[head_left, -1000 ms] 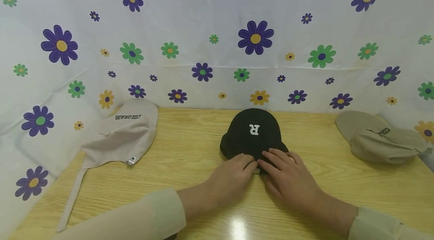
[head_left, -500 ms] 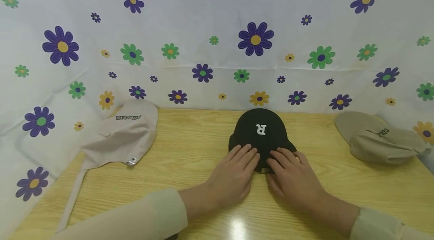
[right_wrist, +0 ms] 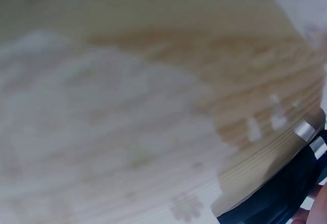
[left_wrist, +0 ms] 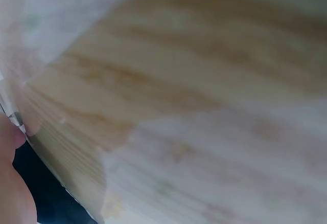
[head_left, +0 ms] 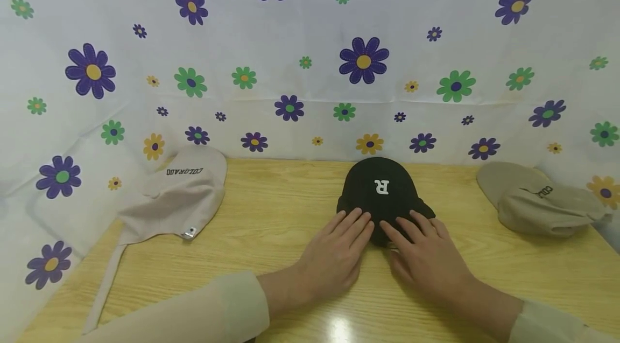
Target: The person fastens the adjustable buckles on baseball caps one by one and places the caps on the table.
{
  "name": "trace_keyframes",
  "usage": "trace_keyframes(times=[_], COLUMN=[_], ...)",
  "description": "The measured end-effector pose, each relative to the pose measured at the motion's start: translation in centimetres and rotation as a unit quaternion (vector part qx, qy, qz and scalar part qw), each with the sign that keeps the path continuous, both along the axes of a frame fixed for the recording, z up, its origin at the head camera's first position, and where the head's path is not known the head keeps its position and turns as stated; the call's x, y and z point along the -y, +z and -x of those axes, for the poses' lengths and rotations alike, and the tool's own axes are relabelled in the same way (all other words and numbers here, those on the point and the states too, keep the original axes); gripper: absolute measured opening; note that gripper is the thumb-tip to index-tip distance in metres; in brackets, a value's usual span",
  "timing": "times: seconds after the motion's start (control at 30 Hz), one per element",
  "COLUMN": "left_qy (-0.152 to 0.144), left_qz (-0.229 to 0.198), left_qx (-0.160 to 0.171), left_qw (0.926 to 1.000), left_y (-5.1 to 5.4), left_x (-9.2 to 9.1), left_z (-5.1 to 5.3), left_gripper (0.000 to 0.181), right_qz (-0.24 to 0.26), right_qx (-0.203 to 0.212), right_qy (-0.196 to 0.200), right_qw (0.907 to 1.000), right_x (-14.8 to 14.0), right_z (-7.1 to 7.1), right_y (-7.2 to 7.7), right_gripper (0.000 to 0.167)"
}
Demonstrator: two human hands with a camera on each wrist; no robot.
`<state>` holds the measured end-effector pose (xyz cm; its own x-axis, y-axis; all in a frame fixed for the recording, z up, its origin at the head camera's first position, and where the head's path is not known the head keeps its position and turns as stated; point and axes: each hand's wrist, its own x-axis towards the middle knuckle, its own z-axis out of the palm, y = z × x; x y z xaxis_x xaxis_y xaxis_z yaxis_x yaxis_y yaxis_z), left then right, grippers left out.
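In the head view a black baseball cap [head_left: 382, 181] with a white letter R lies on the wooden table, its brim pointing away from me. The fingers of my left hand [head_left: 334, 251] rest extended on its near left edge. My right hand [head_left: 426, 257] lays spread fingers over the near right edge; its thumb is low, beside the strap. The left wrist view catches a dark bit of the cap [left_wrist: 51, 188] by a finger. Seen from the right wrist, the cap [right_wrist: 278, 196] shows a shiny metal buckle [right_wrist: 306, 131] close to the fingertips. Both palms are hidden.
A pale Colorado cap [head_left: 179, 192] lies at the left with its strap trailing toward me. A tan cap [head_left: 542, 203] is at the right end of the table [head_left: 281, 214]. Behind stands a flower-print cloth [head_left: 310, 25]. Something dark peeks out under my left sleeve [head_left: 194, 305].
The black cap has slid to the right and turned slightly. My left fingers have moved from its strap area onto its left edge; my right hand has shifted right with it.
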<state>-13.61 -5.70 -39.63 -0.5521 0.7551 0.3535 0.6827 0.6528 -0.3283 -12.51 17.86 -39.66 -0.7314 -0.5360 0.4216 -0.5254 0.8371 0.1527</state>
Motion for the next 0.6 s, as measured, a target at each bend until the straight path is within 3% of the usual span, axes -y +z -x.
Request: trace_keyframes(times=[0.37,0.6], left_qy=[0.0,-0.015], left_qz=[0.005,-0.01], left_qx=[0.006,-0.011], left_qw=[1.0,0.9998], left_y=[0.0,-0.2], left_x=[0.1,0.2], left_z=[-0.1,0.0], left_gripper=[0.059,0.058], right_qz=[0.006,0.019], right_qx=[0.002,0.004], right_qy=[-0.013,-0.026], right_qw=[0.9999,0.9995], right_x=[-1.3,-2.9], right_z=[-0.1,-0.4], right_y=[0.1,0.2], right_gripper=[0.051,0.052])
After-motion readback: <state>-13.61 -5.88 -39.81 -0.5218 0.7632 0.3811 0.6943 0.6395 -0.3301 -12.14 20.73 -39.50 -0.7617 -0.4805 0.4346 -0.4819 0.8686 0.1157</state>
